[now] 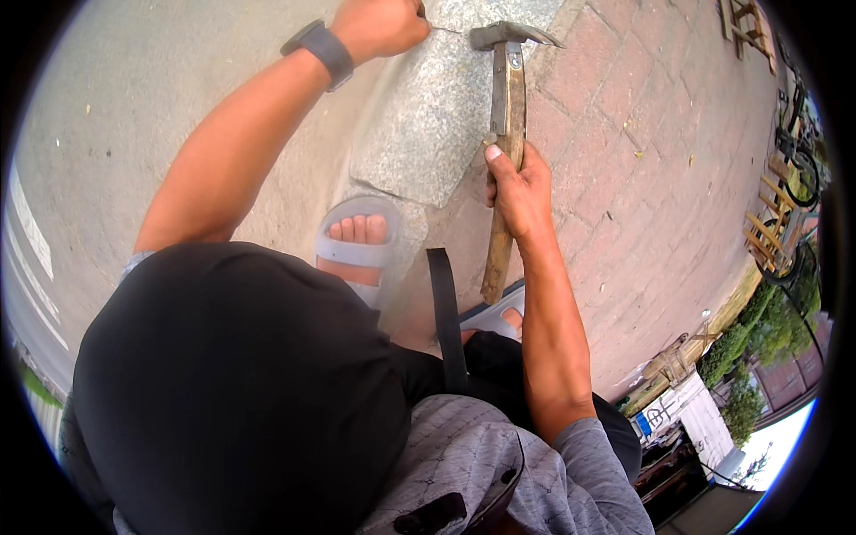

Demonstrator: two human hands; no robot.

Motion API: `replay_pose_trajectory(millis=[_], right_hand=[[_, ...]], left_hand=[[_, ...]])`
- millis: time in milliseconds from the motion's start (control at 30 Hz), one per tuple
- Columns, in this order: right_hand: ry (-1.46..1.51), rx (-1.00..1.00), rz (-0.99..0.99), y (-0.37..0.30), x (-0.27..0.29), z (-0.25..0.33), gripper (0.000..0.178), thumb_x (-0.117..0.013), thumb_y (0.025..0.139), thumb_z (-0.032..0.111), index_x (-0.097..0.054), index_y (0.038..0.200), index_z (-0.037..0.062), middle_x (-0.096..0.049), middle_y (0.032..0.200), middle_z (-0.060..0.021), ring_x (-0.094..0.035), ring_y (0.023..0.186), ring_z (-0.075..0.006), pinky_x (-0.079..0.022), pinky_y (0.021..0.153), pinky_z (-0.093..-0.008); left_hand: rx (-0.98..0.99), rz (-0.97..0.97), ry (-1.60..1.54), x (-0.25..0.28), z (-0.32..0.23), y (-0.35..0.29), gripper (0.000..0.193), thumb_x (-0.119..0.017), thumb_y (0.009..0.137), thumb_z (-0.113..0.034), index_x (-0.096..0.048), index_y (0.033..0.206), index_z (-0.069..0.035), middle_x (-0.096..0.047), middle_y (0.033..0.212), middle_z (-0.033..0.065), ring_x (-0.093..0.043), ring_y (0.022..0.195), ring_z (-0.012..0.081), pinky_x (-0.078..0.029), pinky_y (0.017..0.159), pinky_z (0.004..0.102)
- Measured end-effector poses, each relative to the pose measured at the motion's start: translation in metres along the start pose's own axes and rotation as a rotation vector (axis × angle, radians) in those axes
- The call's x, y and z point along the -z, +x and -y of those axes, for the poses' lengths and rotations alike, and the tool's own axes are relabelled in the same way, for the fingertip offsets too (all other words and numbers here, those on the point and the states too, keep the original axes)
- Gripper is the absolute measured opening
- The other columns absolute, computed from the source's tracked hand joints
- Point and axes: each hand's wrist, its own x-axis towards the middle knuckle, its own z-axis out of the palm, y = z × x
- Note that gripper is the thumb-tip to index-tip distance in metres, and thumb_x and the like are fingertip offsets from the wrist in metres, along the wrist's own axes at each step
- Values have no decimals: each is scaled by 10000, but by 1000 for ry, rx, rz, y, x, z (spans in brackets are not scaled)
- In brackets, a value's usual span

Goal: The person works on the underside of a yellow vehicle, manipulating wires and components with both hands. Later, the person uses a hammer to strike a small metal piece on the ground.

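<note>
My right hand [522,192] is wrapped round the wooden handle of a claw hammer [511,98], thumb along its side. The hammer's metal head is over the right edge of a speckled grey kerbstone [419,125]; whether it touches the stone I cannot tell. At the top edge, my left hand [383,27] is closed beside the stone, partly cut off by the picture's rim. From its fingers a thin dark wire-like piece [446,30] sticks out toward the hammer head. A dark watch sits on my left wrist.
Grey sandalled feet [357,236] rest by the kerbstone. Reddish paving [615,169] spreads to the right, with grey road surface [116,116] on the left. Wooden frames [776,227] and bicycles [802,174] stand at the far right. A black strap [448,321] hangs before me.
</note>
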Motion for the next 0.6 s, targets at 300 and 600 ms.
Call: replay_pose_trajectory(millis=[300, 600], right_hand=[[-155, 219, -10, 3, -2, -17, 297, -729, 957, 243, -609, 1010, -23, -619, 790, -62, -560, 757, -137, -501, 716, -323], [-99, 198, -12, 4, -6, -12, 262, -710, 962, 217, -612, 1031, -16, -649, 821, -89, -566, 761, -142, -507, 717, -331]], left_hand=[[53, 23, -9, 5, -11, -4, 271, -682, 854, -285, -813, 964, -74, -758, 909, 186, -722, 859, 370, -566, 791, 454], [53, -56, -78, 0, -12, -8, 160, -640, 763, -166, -759, 751, -60, -721, 780, 184, -685, 742, 403, -554, 693, 483]])
